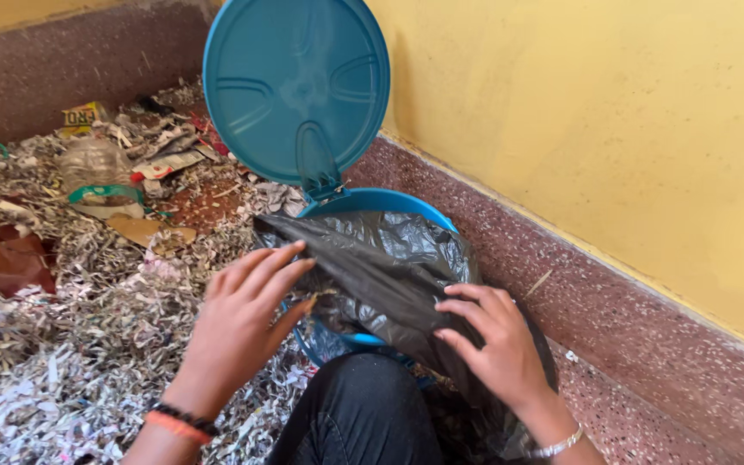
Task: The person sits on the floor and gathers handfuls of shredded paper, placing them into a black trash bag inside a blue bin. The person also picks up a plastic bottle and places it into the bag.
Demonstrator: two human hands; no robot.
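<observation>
A blue round bin [389, 203] stands against the wall with its hinged lid [296, 86] swung upright. A black plastic bin bag [381, 267] lies bunched across the bin's mouth. My left hand [247, 314] rests on the bag's left edge, fingers stretched over the plastic. My right hand [492, 340] presses the bag's right side with fingers curled into its folds. A black and an orange band sit on my left wrist and a silver bangle on my right. My dark-trousered knee [359, 413] is just below the bin.
A heap of shredded paper [71, 344] covers the floor to the left, with a clear plastic bottle [96, 168], a brown paper scrap [15, 258] and wrappers mixed in. A yellow wall [604, 112] with a speckled maroon skirting [630, 319] runs along the right.
</observation>
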